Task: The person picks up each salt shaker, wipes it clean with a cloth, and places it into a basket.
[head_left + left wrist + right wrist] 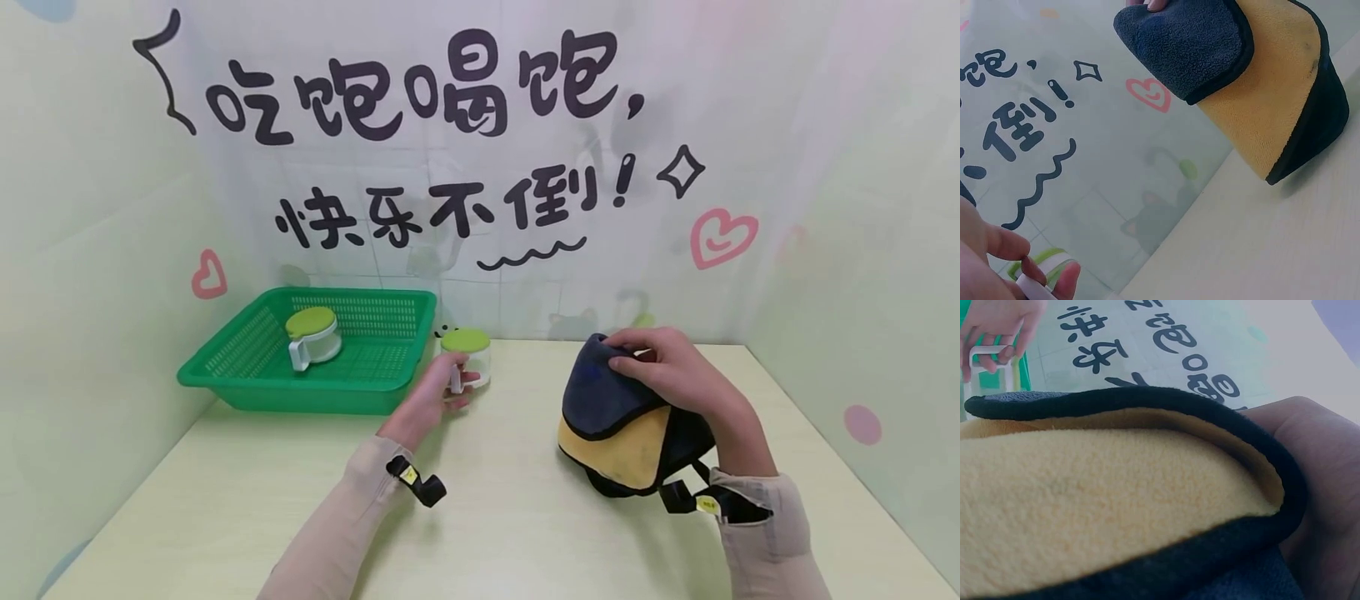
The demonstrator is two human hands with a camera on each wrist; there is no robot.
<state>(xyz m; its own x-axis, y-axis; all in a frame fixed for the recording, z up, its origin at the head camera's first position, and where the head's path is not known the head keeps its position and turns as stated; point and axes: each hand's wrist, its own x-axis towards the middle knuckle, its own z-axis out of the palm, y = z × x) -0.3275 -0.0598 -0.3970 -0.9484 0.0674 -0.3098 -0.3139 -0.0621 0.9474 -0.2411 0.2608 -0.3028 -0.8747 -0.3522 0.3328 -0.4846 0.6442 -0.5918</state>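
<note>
Right hand point(678, 375) grips bunched cloth point(626, 425), fingers curled over dark top fold, yellow side facing camera, cloth resting on table point(510, 517). Left hand point(431, 396) pinches white handle of green-lidded jar point(468, 354). Beyond it, left: basket point(247, 379) holding second jar point(312, 335).

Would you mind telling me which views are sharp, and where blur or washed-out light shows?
Head view: evenly lit and sharp, with soft shadows under the cloth and green basket. Left wrist view: cloth pile crisp, the left hand at the corner soft. Right wrist view: cloth fills the frame, slightly soft; the upper right is washed out.
</note>
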